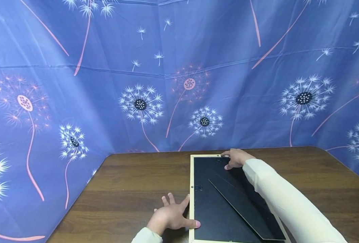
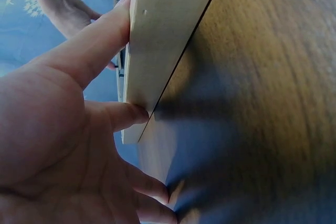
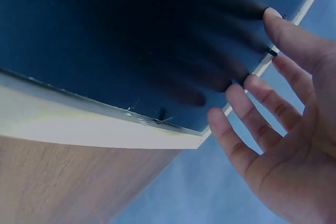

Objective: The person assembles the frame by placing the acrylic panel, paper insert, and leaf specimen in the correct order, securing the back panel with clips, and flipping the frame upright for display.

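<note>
Presently on the surface: one rectangular frame of pale wood [image 1: 192,175] lies with its flat black backing panel [image 1: 208,212] upward on the brown wood-grain surface [image 1: 130,189], right of the middle in the head view.
Black flap: a long, thin black stand flap [image 1: 249,206] goes slantwise over the panel, partly hidden by the right arm.
Left hand: the bare left hand [image 1: 173,216] is at the left long side of the frame; its thumb rests on the rim, one finger touches the outer side, and the fingers are spread apart, rather straight.
Right hand: the bare right hand [image 1: 237,158] is at the far short side; its fingers are slightly bent and apart from each other, with the tips along the rim.
Small tab: one small black tab [image 3: 271,51] stands at the rim, just beside the index fingertip.
Behind: a blue cloth with dandelion print [image 1: 155,50] hangs beyond the surface.
Sleeves: both are cream-coloured [image 1: 288,199].
</note>
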Action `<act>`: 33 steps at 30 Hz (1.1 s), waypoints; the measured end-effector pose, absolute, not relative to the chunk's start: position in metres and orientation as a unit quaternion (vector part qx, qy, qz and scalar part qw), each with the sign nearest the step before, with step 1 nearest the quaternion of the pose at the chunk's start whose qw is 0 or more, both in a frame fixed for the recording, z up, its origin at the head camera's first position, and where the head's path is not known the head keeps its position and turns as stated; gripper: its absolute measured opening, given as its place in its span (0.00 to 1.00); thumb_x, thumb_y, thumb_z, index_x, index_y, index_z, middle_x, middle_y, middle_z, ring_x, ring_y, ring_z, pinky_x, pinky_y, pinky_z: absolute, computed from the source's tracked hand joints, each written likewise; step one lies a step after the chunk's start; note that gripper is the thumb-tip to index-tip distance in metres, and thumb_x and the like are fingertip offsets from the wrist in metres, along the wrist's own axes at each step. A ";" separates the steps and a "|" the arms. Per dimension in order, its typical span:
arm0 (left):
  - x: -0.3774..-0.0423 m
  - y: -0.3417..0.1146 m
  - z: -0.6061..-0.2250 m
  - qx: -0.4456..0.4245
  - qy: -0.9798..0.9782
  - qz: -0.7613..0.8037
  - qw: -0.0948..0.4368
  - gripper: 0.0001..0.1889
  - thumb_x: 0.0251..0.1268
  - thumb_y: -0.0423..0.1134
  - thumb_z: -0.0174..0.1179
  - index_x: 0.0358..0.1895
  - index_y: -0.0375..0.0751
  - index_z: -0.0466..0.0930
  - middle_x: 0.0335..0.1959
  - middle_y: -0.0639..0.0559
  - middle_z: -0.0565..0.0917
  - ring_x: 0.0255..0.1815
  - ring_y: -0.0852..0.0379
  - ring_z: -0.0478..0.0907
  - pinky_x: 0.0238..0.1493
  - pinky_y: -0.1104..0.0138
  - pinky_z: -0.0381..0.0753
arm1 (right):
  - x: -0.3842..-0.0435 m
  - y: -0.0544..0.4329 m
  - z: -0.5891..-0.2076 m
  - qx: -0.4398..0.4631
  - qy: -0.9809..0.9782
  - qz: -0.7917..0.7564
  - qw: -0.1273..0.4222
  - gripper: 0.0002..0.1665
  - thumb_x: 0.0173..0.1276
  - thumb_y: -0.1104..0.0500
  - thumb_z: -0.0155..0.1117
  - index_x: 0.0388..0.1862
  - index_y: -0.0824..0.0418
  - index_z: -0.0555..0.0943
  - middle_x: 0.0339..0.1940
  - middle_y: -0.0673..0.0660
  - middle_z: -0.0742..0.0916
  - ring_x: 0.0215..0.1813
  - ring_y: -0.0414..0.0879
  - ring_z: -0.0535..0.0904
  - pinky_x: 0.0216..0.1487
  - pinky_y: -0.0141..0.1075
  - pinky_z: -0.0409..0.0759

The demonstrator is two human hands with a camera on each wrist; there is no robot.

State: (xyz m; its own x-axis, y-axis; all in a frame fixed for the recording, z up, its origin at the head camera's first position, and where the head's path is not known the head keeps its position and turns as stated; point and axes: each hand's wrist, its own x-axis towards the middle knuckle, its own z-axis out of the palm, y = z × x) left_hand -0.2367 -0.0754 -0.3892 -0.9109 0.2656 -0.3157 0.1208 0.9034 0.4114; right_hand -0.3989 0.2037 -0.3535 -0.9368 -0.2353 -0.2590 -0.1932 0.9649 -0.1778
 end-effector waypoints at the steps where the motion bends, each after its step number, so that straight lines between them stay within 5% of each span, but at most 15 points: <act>1: -0.237 -0.075 -0.389 0.101 0.958 0.194 0.185 0.47 0.59 0.62 0.70 0.79 0.48 0.62 0.75 0.16 0.49 0.75 0.16 0.43 0.58 0.18 0.48 | -0.399 0.204 -0.354 -0.110 0.981 -0.074 0.140 0.38 0.66 0.56 0.74 0.72 0.63 0.72 0.60 0.71 0.78 0.66 0.67 0.73 0.62 0.56 0.75; 33: -0.236 -0.075 -0.390 0.099 0.959 0.195 0.179 0.48 0.58 0.62 0.70 0.79 0.48 0.62 0.75 0.15 0.48 0.75 0.16 0.43 0.58 0.18 0.47 | -0.396 0.207 -0.357 -0.174 0.981 -0.049 0.062 0.29 0.63 0.54 0.77 0.61 0.64 0.83 0.62 0.69 0.83 0.67 0.68 0.74 0.65 0.57 0.73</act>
